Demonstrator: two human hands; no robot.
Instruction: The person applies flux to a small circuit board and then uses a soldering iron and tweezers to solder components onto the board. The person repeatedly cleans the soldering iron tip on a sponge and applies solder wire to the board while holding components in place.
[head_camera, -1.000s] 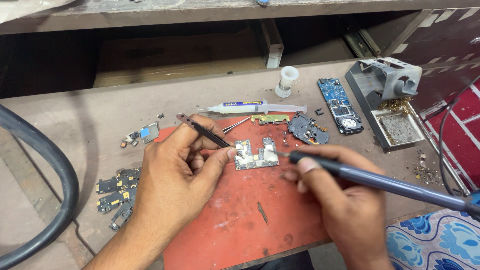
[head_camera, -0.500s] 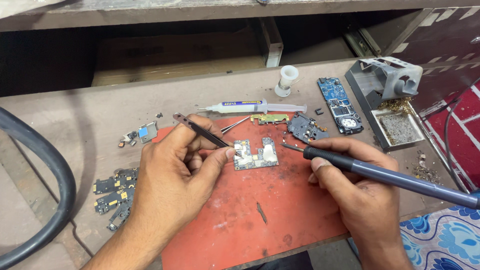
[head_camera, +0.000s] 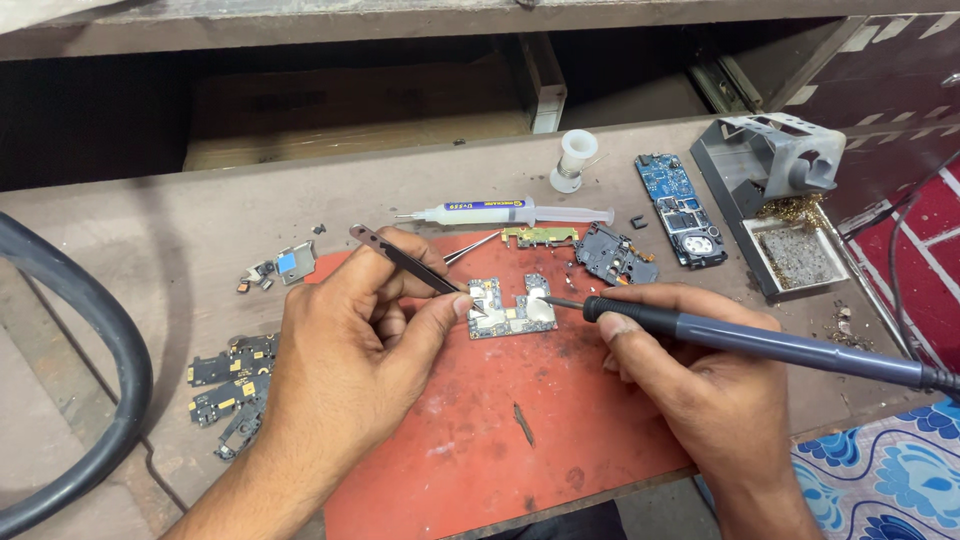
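Tweezers (head_camera: 405, 260) sit pinched in the closed left hand (head_camera: 345, 360), tips on the circuit board (head_camera: 510, 308) at frame centre, on the red mat (head_camera: 500, 440). The right hand (head_camera: 700, 385) grips a soldering iron (head_camera: 760, 340), its tip touching the board.

One head-worn view looks steeply down, close over the workbench (head_camera: 150, 230), facing its back edge.

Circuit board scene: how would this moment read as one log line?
left hand: tweezers on circuit board | right hand: soldering iron, tip at board | surface: red mat
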